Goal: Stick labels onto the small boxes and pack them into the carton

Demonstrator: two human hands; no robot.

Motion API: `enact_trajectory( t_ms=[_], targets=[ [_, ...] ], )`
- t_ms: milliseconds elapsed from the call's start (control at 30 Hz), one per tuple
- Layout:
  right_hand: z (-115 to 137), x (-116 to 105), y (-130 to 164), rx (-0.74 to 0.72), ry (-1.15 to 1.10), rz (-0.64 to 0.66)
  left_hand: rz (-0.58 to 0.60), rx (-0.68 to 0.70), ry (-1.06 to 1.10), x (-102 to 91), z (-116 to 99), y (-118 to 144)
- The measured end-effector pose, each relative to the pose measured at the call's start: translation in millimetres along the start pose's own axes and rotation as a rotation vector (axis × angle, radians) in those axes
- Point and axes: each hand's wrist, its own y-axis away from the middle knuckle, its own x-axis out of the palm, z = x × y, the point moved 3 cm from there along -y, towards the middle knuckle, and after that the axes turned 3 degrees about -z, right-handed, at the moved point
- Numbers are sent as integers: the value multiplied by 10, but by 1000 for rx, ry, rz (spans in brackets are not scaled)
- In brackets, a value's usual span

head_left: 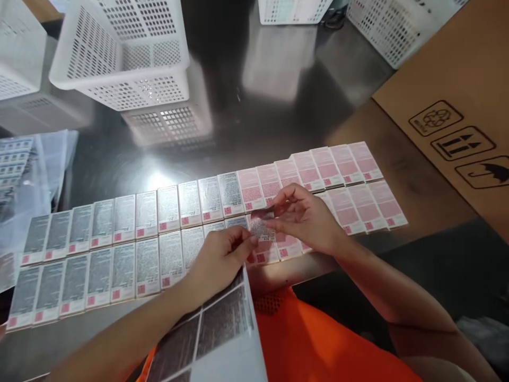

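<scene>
Both the left hand (220, 257) and right hand (304, 215) are pinching a printed sticker (260, 227) between them, just above the rows of small boxes (167, 233), where squaring its edges over one box before pressing is looking advisable.

Packing workshop: steel table (278, 106), carton (457, 79), baskets (123, 48)

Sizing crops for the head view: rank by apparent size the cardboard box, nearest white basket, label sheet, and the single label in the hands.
1. Cardboard box, cut off by the frame.
2. White basket and label sheet: look alike, sheet is nearer and partly hidden, so unranked.
3. Single label, pinched between left hand and right hand.
</scene>
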Motion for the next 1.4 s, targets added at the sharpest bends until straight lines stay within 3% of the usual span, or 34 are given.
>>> enact_trajectory(
  t_ms=[100,233,467,733,1400],
  targets=[
    [-71,3,-21,73,11,-6,-44,-42,-54,48,-13,13],
    [-119,-35,-87,11,257,-80,1,-100,-35,113,-43,42],
    [-201,-43,-187,-8,470,-21,23,-144,-181,149,-72,26],
    [-116,17,-177,-9,693,21,28,-155,-381,174,-36,22],
    [-131,63,-159,-128,798,-29,63,-198,-370,189,-29,-26]
  ],
)
